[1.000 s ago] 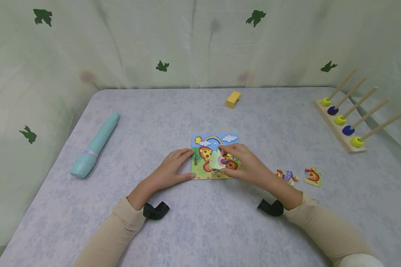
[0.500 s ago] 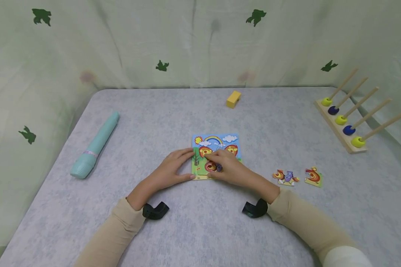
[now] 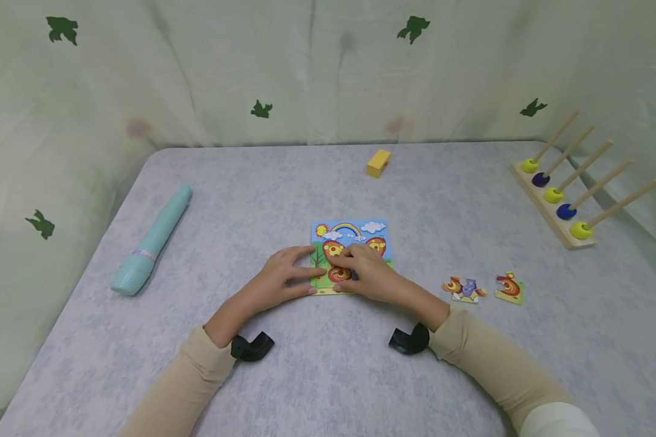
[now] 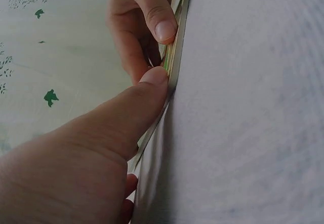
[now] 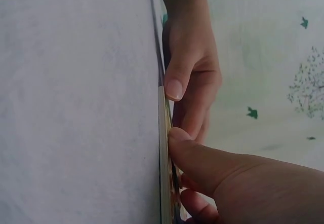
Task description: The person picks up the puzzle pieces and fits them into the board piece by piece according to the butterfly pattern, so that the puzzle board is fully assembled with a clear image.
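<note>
In the head view a square picture puzzle board (image 3: 381, 228) with sun, rainbow and butterfly wings lies mid-table. My left hand (image 3: 276, 279) rests at its left side, thumb near the lower left corner and one finger stretched over the picture. With thumb and fingers my right hand (image 3: 374, 276) holds a puzzle piece (image 3: 338, 274) with a red spiral against the board's lower left part. That hand covers much of the board's lower right. Both wrist views show the thumbs at the board's near edge; the piece's seating there cannot be made out.
Two loose puzzle pieces, one with a purple figure (image 3: 466, 290) and one with a red spiral (image 3: 509, 287), lie to the right. A wooden peg stand (image 3: 552, 206) with beads, a yellow block (image 3: 379, 163) and a folded teal umbrella-like bundle (image 3: 152, 240) stand farther out.
My right hand has moved left over the board with the puzzle piece and brought it down at the lower left. A left finger has stretched inward over the picture.
</note>
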`<state>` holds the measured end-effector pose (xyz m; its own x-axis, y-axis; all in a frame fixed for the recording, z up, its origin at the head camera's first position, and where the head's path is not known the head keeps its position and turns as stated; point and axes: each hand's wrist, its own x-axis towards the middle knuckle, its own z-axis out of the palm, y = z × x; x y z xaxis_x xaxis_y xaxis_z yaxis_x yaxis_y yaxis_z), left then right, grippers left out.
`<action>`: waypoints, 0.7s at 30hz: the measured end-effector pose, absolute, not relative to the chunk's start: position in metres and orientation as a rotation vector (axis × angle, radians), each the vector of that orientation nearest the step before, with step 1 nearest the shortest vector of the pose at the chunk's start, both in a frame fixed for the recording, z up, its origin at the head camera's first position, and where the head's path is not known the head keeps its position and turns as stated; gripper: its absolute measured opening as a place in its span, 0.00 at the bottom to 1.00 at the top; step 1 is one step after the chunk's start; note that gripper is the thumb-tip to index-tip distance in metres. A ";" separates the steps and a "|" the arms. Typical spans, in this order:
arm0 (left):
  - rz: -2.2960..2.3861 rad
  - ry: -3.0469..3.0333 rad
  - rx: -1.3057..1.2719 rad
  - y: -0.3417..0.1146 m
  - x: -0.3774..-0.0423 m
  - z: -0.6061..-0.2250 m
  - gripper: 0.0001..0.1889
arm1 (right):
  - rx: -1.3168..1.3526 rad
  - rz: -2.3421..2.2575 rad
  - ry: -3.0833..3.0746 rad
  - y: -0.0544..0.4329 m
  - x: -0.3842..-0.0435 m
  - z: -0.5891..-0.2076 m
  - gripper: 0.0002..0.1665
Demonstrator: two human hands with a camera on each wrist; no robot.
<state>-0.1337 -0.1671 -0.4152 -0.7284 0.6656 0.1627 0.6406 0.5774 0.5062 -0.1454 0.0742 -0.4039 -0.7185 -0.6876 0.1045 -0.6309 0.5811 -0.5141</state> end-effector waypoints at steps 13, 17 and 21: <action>0.865 2.746 1.089 -0.167 -0.133 -0.414 0.19 | -1.149 -0.593 2.677 0.078 -0.143 -0.396 0.36; 0.865 2.741 1.077 -0.167 -0.133 -0.415 0.19 | -1.108 -0.684 2.586 0.083 -0.145 -0.395 0.39; 0.864 2.745 1.085 -0.167 -0.134 -0.416 0.19 | -1.020 -0.861 2.498 0.092 -0.145 -0.387 0.42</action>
<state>-0.1338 -0.1670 -0.4156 -0.7494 0.6475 0.1388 0.6103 0.5939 0.5243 -0.1453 0.0917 -0.3867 -0.6995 -0.7126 -0.0548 -0.5273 0.5663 -0.6334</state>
